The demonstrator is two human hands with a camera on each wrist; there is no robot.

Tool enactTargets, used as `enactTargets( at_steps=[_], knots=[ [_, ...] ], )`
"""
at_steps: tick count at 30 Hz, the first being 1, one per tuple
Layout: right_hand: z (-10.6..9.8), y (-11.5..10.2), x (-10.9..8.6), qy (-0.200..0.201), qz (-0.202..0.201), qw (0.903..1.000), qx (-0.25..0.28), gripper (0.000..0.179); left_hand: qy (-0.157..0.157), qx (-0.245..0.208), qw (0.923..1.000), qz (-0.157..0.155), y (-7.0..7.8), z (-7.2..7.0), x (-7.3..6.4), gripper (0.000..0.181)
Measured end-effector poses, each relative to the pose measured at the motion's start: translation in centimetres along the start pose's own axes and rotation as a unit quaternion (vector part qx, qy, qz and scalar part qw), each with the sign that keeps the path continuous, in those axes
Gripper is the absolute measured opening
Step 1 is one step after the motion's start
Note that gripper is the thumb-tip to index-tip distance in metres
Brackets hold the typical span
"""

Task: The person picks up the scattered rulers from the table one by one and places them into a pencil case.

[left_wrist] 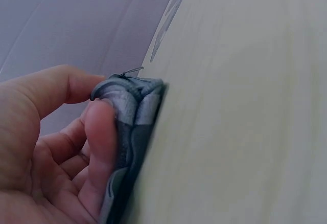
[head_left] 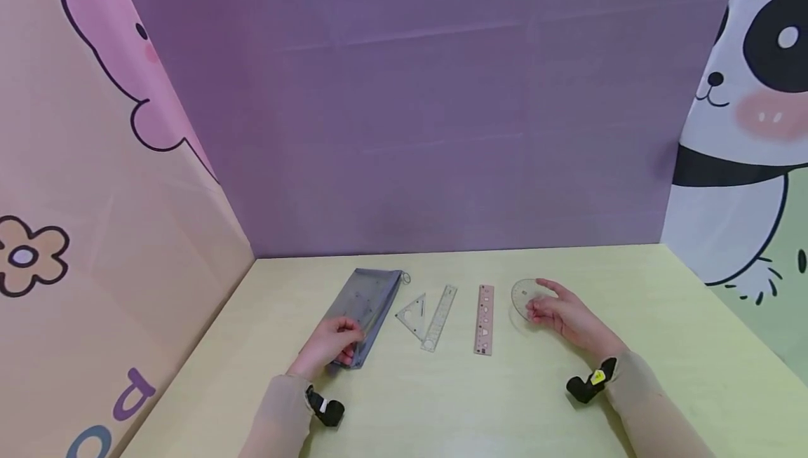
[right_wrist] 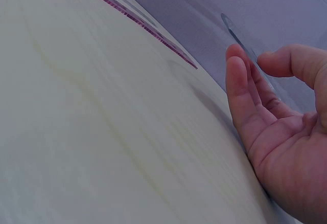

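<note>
Right grip: digits narrowly closed on the clear protractor, which extends left, raised above the tabletop | Left grip: pinching the grey pouch at its near end | Both forearms angle inward from the near side | Between grips: set square, clear ruler, pink ruler

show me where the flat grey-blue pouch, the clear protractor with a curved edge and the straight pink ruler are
Flat grey-blue pouch point(head_left: 364, 304): head view, upper face
Clear curved-edge protractor point(head_left: 523, 292): head view, left part beside the fingers
Straight pink ruler point(head_left: 484, 320): head view, midway along
</note>
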State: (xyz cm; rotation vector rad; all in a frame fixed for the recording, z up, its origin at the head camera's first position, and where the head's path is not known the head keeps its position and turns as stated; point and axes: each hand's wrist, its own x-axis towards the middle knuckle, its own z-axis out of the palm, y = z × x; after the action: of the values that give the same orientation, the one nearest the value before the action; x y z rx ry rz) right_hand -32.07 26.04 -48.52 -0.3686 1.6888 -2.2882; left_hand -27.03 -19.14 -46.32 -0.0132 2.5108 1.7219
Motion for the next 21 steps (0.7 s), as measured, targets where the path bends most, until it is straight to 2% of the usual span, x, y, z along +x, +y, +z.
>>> enactTargets(
  at_steps=[7,21],
  knots=[
    [0.00,0.09,0.10,0.000,0.000,1.0000,0.001,0.072,-0.011,-0.009,0.9999,0.007,-0.05,-0.03,-0.09,0.036],
    [-0.08,0.03,0.15,0.001,-0.003,1.0000,-0.002,0.072,-0.008,-0.001,0.9999,0.014,0.12,-0.04,-0.01,0.037]
  ],
)
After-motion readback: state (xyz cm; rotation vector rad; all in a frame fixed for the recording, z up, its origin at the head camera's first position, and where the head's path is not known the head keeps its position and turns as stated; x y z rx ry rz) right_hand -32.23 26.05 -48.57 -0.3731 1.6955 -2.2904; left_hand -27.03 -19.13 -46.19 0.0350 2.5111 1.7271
